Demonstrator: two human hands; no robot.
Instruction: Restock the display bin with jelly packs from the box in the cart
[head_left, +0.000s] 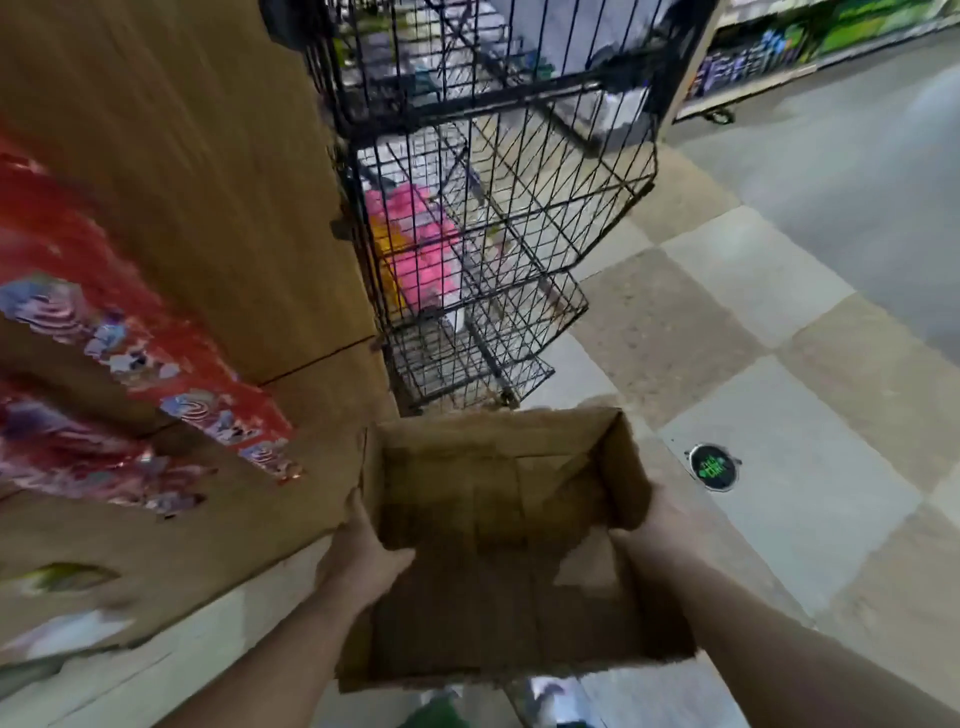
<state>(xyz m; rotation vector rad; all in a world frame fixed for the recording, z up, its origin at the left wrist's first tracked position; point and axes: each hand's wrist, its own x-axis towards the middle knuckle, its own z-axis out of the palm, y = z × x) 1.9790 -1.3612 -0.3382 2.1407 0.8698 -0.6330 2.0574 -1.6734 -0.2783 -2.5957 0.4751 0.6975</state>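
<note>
tiled floor (779, 374) below; both hands grip open box (498, 519).

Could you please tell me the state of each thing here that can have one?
cardboard box: open at the top, looks empty, held off the floor.
left hand: grips the box's left wall.
right hand: holds the box's right wall.
wire rack: upright, pink packs in a middle basket, lower baskets look nearly empty.
large cardboard display: standing beside the rack, printed packs showing on its side.
</note>
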